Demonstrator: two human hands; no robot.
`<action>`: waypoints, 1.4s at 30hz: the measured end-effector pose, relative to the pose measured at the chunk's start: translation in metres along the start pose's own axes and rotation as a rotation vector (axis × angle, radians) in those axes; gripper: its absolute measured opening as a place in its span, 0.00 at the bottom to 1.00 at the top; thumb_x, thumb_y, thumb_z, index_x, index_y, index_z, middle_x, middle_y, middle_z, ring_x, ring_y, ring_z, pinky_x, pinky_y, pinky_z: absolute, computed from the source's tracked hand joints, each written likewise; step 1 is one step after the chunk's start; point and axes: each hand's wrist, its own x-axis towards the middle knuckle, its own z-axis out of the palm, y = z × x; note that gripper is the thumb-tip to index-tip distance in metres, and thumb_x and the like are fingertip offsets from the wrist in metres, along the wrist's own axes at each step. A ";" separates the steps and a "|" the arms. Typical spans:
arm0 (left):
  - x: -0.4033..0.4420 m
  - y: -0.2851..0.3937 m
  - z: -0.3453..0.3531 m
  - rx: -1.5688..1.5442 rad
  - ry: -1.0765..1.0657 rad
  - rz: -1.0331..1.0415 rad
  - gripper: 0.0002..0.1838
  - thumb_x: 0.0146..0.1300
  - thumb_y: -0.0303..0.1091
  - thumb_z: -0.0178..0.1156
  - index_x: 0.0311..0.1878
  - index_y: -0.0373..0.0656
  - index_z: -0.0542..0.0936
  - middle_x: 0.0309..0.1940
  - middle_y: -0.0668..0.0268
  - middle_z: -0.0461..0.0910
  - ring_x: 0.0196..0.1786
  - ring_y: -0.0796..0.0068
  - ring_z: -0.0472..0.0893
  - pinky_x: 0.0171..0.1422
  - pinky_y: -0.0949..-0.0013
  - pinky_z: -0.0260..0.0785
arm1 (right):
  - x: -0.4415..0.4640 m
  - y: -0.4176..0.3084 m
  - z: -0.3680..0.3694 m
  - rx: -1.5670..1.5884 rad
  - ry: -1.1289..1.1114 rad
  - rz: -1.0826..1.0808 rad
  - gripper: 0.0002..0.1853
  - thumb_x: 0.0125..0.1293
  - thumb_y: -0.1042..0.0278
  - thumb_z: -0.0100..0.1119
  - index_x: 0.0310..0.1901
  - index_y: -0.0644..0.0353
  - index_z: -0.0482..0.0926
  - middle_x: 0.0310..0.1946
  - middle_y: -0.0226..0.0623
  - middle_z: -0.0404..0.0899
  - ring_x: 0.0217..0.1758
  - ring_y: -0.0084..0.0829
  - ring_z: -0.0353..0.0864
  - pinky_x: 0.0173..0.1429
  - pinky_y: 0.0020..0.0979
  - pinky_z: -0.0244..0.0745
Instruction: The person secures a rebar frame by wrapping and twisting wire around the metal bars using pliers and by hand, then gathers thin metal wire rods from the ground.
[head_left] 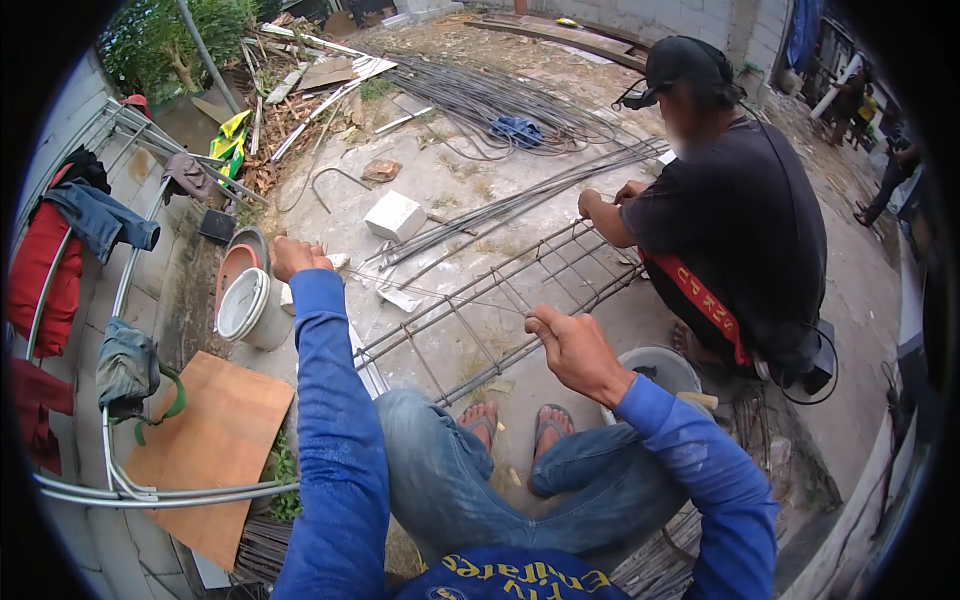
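My left hand (pixel 298 257) is raised at left centre, fingers closed on one end of a thin wire. The wire (pixel 430 291) runs across to my right hand (pixel 575 345), whose fingers are pinched on its other end. Beneath the wire lies a rebar cage (pixel 480 330) of long rods and square ties, reaching from near my knees up toward the right. A co-worker in a dark shirt (pixel 735 210) crouches at the cage's far end, both hands at its rods.
White buckets (pixel 250 305) stand at left beside a plywood sheet (pixel 215 440). Metal tubes hung with clothes (pixel 100 215) line the left wall. A white block (pixel 395 216) and loose rebar (pixel 480 90) lie ahead. Another bucket (pixel 665 370) sits by my right forearm.
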 end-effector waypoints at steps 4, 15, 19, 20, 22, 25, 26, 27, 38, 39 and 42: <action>-0.011 0.021 0.003 0.029 0.002 0.114 0.10 0.70 0.36 0.51 0.47 0.44 0.79 0.17 0.75 0.58 0.14 0.81 0.58 0.16 0.72 0.48 | -0.002 0.009 0.008 0.145 -0.023 -0.123 0.09 0.77 0.64 0.56 0.45 0.60 0.80 0.29 0.56 0.82 0.36 0.61 0.83 0.39 0.53 0.74; -0.070 0.012 0.005 0.099 -0.217 0.081 0.08 0.78 0.37 0.50 0.50 0.50 0.77 0.22 0.76 0.66 0.20 0.84 0.65 0.22 0.73 0.56 | 0.006 0.043 0.002 -0.453 -0.033 -0.145 0.24 0.79 0.45 0.50 0.62 0.55 0.77 0.41 0.52 0.88 0.48 0.63 0.85 0.64 0.54 0.70; -0.202 -0.029 0.015 0.436 -0.894 -0.308 0.13 0.79 0.45 0.57 0.57 0.49 0.77 0.41 0.66 0.88 0.38 0.81 0.76 0.43 0.72 0.64 | 0.045 0.003 0.001 -0.092 0.263 -0.324 0.32 0.79 0.47 0.53 0.73 0.63 0.67 0.47 0.57 0.87 0.53 0.66 0.84 0.69 0.49 0.70; -0.225 -0.028 0.022 0.369 -1.018 -0.447 0.13 0.78 0.43 0.60 0.57 0.48 0.77 0.43 0.61 0.89 0.37 0.81 0.78 0.42 0.74 0.66 | 0.052 -0.017 -0.001 0.022 0.266 -0.269 0.30 0.78 0.51 0.55 0.72 0.64 0.67 0.44 0.57 0.87 0.50 0.64 0.85 0.63 0.49 0.73; -0.235 -0.023 0.041 0.299 -1.114 -0.427 0.13 0.76 0.38 0.63 0.56 0.44 0.76 0.47 0.58 0.88 0.41 0.77 0.83 0.43 0.76 0.75 | 0.061 -0.035 -0.007 0.228 0.258 -0.117 0.27 0.77 0.61 0.57 0.72 0.64 0.68 0.36 0.56 0.86 0.43 0.60 0.87 0.51 0.49 0.77; -0.225 -0.018 0.065 0.261 -1.122 -0.441 0.12 0.75 0.35 0.64 0.55 0.41 0.77 0.44 0.61 0.86 0.44 0.74 0.85 0.46 0.75 0.80 | 0.079 -0.025 -0.011 0.175 0.445 -0.182 0.24 0.76 0.72 0.54 0.71 0.60 0.68 0.23 0.51 0.80 0.28 0.51 0.84 0.36 0.47 0.73; -0.218 -0.026 0.066 0.295 -1.131 -0.393 0.12 0.73 0.37 0.67 0.52 0.42 0.80 0.40 0.67 0.85 0.43 0.77 0.84 0.45 0.75 0.77 | 0.082 -0.024 -0.020 0.163 0.457 -0.190 0.24 0.76 0.72 0.54 0.71 0.58 0.68 0.22 0.50 0.79 0.27 0.50 0.84 0.36 0.46 0.73; -0.214 -0.030 0.064 0.361 -1.156 -0.372 0.11 0.72 0.37 0.68 0.50 0.43 0.81 0.40 0.68 0.85 0.43 0.78 0.84 0.45 0.75 0.76 | 0.087 -0.022 -0.027 0.151 0.468 -0.200 0.24 0.76 0.72 0.54 0.72 0.56 0.68 0.22 0.48 0.79 0.26 0.48 0.83 0.35 0.45 0.73; -0.126 -0.118 0.038 0.831 -1.193 -0.412 0.24 0.67 0.47 0.70 0.59 0.40 0.86 0.46 0.64 0.88 0.46 0.73 0.84 0.53 0.69 0.74 | 0.157 0.034 -0.019 0.044 0.332 -0.079 0.14 0.75 0.69 0.56 0.54 0.60 0.88 0.36 0.50 0.89 0.37 0.30 0.88 0.46 0.31 0.80; -0.103 -0.151 0.023 0.934 -1.192 -0.299 0.24 0.67 0.49 0.69 0.57 0.39 0.87 0.46 0.63 0.88 0.45 0.73 0.85 0.52 0.70 0.75 | 0.167 0.043 -0.016 0.005 0.297 -0.036 0.14 0.75 0.69 0.55 0.54 0.60 0.88 0.37 0.51 0.89 0.39 0.31 0.89 0.48 0.30 0.80; -0.040 -0.256 -0.036 1.334 -1.119 -0.132 0.23 0.65 0.51 0.68 0.50 0.39 0.90 0.43 0.60 0.90 0.44 0.72 0.86 0.55 0.66 0.77 | 0.200 0.076 0.008 -0.188 0.072 0.151 0.15 0.71 0.70 0.54 0.53 0.59 0.88 0.40 0.57 0.87 0.46 0.48 0.90 0.55 0.40 0.81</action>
